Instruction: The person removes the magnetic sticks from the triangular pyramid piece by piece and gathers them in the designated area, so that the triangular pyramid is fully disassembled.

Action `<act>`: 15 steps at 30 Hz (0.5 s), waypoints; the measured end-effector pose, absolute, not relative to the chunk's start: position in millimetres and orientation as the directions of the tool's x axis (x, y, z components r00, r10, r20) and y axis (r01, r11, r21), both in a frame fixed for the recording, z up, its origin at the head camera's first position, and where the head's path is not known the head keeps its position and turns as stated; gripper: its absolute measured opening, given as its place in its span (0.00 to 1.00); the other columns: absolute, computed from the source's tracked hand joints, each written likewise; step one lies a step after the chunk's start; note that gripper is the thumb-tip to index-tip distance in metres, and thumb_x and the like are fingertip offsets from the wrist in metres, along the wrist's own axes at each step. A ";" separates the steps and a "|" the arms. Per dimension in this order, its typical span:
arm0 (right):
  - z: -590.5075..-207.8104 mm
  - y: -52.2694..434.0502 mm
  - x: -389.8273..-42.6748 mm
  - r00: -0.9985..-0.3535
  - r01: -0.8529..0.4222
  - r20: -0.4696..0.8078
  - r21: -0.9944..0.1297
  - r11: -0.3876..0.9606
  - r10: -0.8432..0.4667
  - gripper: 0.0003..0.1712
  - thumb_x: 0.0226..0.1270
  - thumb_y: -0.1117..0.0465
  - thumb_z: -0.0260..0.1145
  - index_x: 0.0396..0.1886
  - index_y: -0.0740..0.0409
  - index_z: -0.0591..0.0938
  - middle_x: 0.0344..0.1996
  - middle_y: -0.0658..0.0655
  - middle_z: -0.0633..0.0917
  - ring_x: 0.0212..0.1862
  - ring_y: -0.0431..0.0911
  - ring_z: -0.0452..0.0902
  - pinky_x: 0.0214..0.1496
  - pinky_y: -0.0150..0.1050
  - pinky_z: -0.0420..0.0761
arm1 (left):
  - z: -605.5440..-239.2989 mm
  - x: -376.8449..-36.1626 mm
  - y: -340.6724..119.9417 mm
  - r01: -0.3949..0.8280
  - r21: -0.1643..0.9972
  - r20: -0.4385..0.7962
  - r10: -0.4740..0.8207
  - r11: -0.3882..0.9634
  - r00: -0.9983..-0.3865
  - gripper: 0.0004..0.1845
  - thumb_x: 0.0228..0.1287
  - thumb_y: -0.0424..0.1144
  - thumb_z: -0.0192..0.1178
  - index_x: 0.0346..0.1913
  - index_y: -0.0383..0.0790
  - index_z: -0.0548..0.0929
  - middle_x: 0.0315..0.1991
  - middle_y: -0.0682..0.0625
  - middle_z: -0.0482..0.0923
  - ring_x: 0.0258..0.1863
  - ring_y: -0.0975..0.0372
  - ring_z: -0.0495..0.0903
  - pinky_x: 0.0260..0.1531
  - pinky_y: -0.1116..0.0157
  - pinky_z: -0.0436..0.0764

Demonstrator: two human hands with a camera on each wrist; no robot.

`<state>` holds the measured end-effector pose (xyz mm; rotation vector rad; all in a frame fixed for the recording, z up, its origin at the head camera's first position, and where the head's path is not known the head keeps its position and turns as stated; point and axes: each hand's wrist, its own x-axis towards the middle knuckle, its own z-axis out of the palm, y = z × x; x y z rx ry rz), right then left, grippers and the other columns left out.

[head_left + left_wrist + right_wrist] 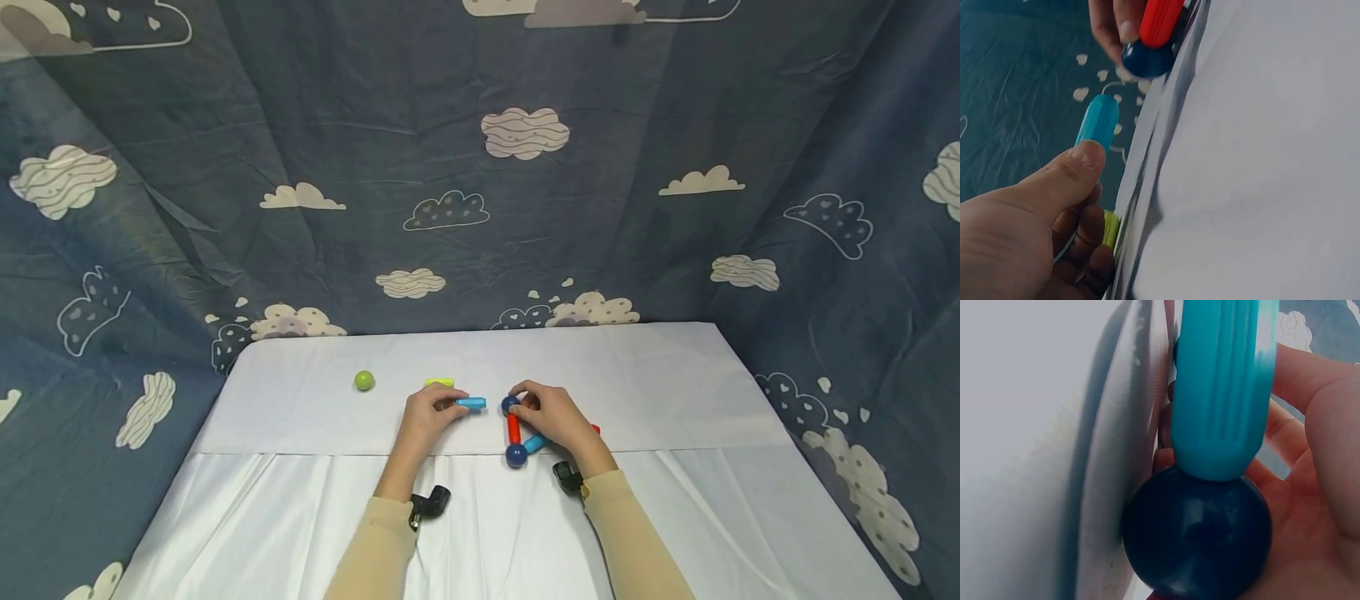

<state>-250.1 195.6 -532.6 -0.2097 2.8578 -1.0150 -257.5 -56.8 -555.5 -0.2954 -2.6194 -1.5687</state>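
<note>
Between thumb and fingers, my left hand (424, 418) pinches a light blue toy rod (472, 403), whose free end points right; in the left wrist view the rod (1099, 122) sticks up past the thumb. My right hand (561, 418) grips a dark blue ball (509, 406) at the far corner of a joined piece. From that ball a red rod (513, 430) runs to a nearer dark blue ball (516, 455), where another light blue rod (536, 442) branches off under the hand. The right wrist view shows a light blue rod (1222, 387) meeting a dark blue ball (1197, 531) beside the palm.
A green ball (363, 381) lies at the back left of the white-covered table (300, 417). Just behind my left hand is a yellow-green rod (439, 382). A red end (596, 429) peeks out beyond my right wrist. Dark cloth with clouds (450, 267) hangs behind the table.
</note>
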 end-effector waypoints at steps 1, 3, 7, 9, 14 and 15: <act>-532.6 195.6 -250.4 -0.985 -0.095 -0.050 -0.634 0.767 -0.163 0.17 0.73 0.51 0.73 0.59 0.46 0.86 0.33 0.50 0.83 0.37 0.44 0.75 0.48 0.40 0.77 | -555.4 -258.4 -60.5 0.205 0.863 0.173 0.112 0.462 -0.979 0.12 0.60 0.37 0.78 0.47 0.46 0.94 0.45 0.50 0.90 0.40 0.64 0.83 0.42 0.71 0.82; -532.5 195.6 -250.7 -0.986 -0.095 -0.048 -0.636 0.766 -0.162 0.17 0.73 0.51 0.73 0.59 0.45 0.86 0.33 0.50 0.83 0.37 0.44 0.75 0.48 0.40 0.77 | -555.6 -260.7 -67.5 0.192 0.865 0.179 0.073 0.463 -0.981 0.13 0.60 0.36 0.78 0.48 0.44 0.93 0.44 0.49 0.90 0.39 0.64 0.83 0.41 0.71 0.82; -532.7 196.1 -250.5 -0.986 -0.095 -0.044 -0.644 0.759 -0.161 0.17 0.73 0.52 0.73 0.58 0.46 0.86 0.33 0.50 0.83 0.37 0.44 0.75 0.47 0.40 0.77 | -556.4 -265.3 -79.9 0.133 0.872 0.159 -0.016 0.471 -0.987 0.13 0.59 0.36 0.79 0.47 0.42 0.91 0.39 0.48 0.90 0.37 0.64 0.83 0.41 0.71 0.81; -532.8 196.3 -250.2 -0.986 -0.093 -0.043 -0.646 0.757 -0.159 0.17 0.72 0.52 0.73 0.58 0.46 0.86 0.33 0.50 0.83 0.38 0.45 0.75 0.48 0.40 0.77 | -556.2 -266.8 -84.6 0.110 0.872 0.153 -0.053 0.478 -0.987 0.12 0.59 0.36 0.79 0.45 0.42 0.91 0.37 0.47 0.90 0.36 0.63 0.83 0.40 0.70 0.80; -534.9 196.9 -250.3 -0.987 -0.091 -0.045 -0.644 0.760 -0.157 0.18 0.72 0.51 0.73 0.58 0.46 0.86 0.34 0.50 0.83 0.38 0.45 0.75 0.47 0.40 0.77 | -557.4 -268.9 -90.7 0.089 0.863 0.157 -0.096 0.498 -0.983 0.11 0.59 0.37 0.79 0.44 0.42 0.92 0.38 0.47 0.90 0.37 0.61 0.83 0.40 0.69 0.79; -535.1 197.0 -250.2 -0.986 -0.092 -0.045 -0.644 0.759 -0.158 0.17 0.72 0.51 0.73 0.58 0.46 0.86 0.34 0.50 0.83 0.37 0.45 0.75 0.47 0.40 0.77 | -558.2 -269.3 -91.2 0.089 0.861 0.158 -0.098 0.500 -0.983 0.11 0.59 0.37 0.79 0.45 0.42 0.92 0.38 0.47 0.90 0.38 0.61 0.84 0.40 0.69 0.79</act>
